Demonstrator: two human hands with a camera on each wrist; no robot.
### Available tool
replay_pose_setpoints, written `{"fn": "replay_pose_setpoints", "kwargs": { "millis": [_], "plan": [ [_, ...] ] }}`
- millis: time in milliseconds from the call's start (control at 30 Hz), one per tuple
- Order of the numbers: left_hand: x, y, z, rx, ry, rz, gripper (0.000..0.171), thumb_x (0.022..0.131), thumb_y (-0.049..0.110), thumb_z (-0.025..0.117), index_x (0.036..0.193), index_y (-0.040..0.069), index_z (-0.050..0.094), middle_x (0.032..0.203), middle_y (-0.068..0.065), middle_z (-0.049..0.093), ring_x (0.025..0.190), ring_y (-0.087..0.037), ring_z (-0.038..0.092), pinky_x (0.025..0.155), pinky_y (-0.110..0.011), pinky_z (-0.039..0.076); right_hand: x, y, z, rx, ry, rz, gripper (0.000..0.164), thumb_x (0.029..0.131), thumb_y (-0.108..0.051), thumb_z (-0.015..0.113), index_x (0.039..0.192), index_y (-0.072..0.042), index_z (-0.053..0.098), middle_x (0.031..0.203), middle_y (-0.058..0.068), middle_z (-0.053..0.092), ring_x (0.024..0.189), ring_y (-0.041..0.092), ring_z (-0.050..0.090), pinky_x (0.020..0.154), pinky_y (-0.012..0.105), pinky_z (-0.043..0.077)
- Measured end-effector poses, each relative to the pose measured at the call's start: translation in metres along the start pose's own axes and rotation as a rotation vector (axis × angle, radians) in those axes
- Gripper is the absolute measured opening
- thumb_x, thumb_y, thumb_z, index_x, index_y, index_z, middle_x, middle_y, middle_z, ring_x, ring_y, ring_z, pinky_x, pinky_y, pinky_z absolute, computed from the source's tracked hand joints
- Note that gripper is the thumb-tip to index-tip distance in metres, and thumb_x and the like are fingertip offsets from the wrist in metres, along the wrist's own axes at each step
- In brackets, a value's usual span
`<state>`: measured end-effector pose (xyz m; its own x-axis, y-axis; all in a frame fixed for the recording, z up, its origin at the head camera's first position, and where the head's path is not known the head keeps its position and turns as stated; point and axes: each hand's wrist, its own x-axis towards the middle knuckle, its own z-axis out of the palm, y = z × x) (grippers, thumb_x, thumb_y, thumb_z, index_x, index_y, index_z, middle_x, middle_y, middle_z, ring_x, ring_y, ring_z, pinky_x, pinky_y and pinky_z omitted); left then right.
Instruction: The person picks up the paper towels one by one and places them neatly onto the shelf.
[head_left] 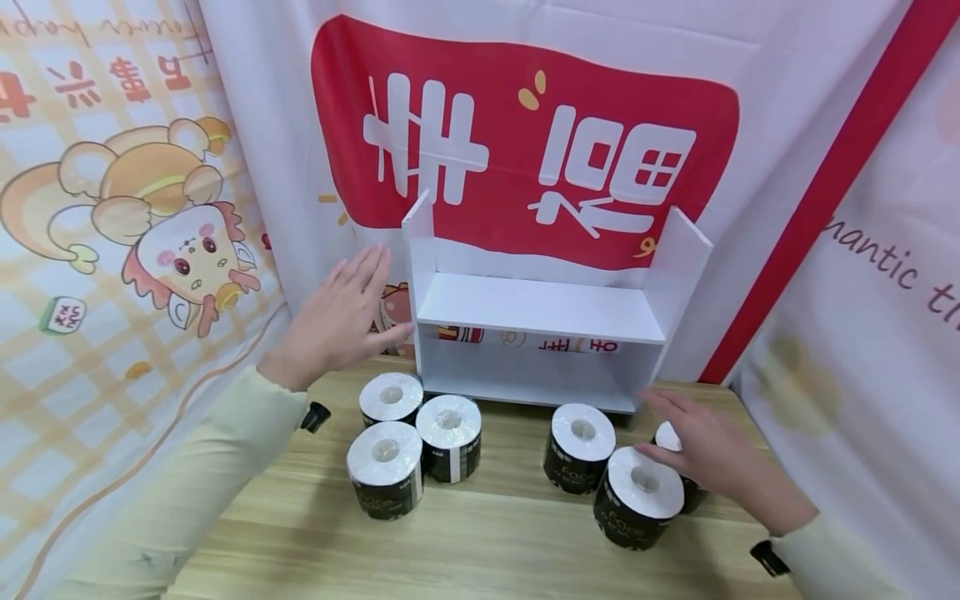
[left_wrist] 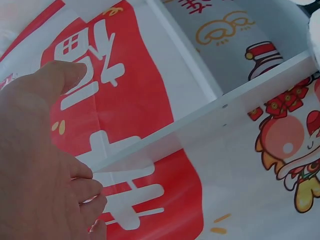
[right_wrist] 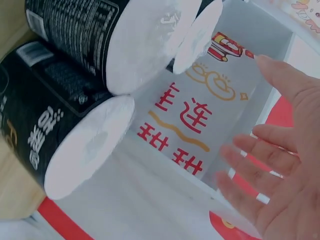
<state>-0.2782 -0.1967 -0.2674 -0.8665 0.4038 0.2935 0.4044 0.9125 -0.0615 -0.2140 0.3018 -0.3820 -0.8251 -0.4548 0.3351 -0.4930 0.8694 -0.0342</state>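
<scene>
Nothing shelved yet: white shelf point(head_left: 542, 310) bare, six paper rolls point(head_left: 450, 437) on desk point(head_left: 480, 533). Left hand point(head_left: 337, 321) flat, empty beside shelf; right hand point(head_left: 712, 454) open, hovering over rolls.

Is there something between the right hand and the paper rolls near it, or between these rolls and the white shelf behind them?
Nothing visible does. The right hand hovers open just above the right group of rolls, with only air between. Between these rolls and the white shelf lies a bare strip of wooden table; both shelf levels look empty.
</scene>
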Motion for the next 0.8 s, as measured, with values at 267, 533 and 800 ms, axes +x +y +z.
{"fn": "replay_pose_setpoints", "kwargs": {
  "millis": [267, 533, 800],
  "plan": [
    [0.019, -0.001, -0.024, 0.033, 0.046, 0.011, 0.107, 0.097, 0.053, 0.066, 0.169, 0.000, 0.007, 0.178, -0.021, 0.008, 0.165, -0.041, 0.010, 0.133, -0.061, 0.018, -0.004, 0.007, -0.013, 0.007, 0.082, -0.126, 0.075, 0.075, -0.035, 0.095, 0.137, -0.005, 0.067, 0.127, 0.018, 0.074, 0.108, 0.038, 0.075, 0.086, 0.056, 0.063],
    [0.039, -0.005, -0.034, 0.054, 0.084, 0.001, 0.110, 0.093, 0.048, 0.073, 0.170, 0.006, 0.007, 0.179, -0.016, 0.010, 0.166, -0.039, 0.012, 0.133, -0.058, 0.022, -0.004, 0.012, -0.017, 0.020, 0.066, -0.204, 0.072, 0.070, -0.033, 0.098, 0.129, -0.002, 0.070, 0.119, 0.015, 0.076, 0.103, 0.034, 0.076, 0.083, 0.052, 0.064],
    [0.059, -0.002, -0.034, 0.010, 0.093, -0.019, 0.109, 0.094, 0.048, 0.072, 0.171, 0.009, 0.005, 0.180, -0.013, 0.008, 0.166, -0.036, 0.012, 0.134, -0.054, 0.021, -0.010, 0.011, -0.017, 0.018, -0.020, -0.204, 0.064, 0.075, -0.040, 0.094, 0.125, -0.007, 0.072, 0.119, 0.010, 0.077, 0.105, 0.033, 0.075, 0.085, 0.052, 0.064]
  ]
}}
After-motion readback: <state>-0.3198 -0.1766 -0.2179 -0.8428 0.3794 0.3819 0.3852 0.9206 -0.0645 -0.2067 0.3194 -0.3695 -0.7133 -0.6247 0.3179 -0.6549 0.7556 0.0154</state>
